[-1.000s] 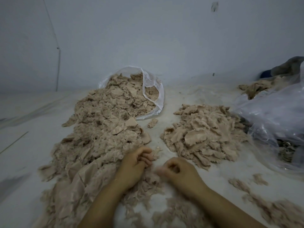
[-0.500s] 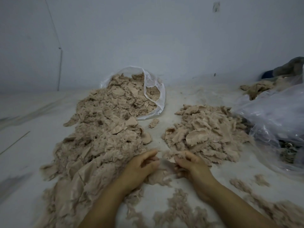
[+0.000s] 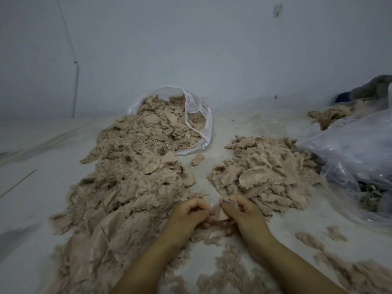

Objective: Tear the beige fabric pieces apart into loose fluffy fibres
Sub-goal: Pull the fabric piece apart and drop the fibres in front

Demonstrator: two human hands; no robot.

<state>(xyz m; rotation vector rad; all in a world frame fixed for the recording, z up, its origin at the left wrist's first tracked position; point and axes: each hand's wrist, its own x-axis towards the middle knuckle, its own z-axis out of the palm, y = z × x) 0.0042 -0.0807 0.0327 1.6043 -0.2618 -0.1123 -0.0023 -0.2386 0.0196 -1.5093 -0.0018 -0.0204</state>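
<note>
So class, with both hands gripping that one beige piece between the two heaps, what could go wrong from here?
1. The fabric piece, pinched by the left hand and right hand, may slip instead of tearing.
2. Torn fluff could mix into the untorn right pile just beyond the hands.
3. Fibres may drift towards the crumpled plastic bag.

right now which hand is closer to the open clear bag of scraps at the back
Left. The left hand sits below the bag, toward its pile; the right hand lies further right.
</note>
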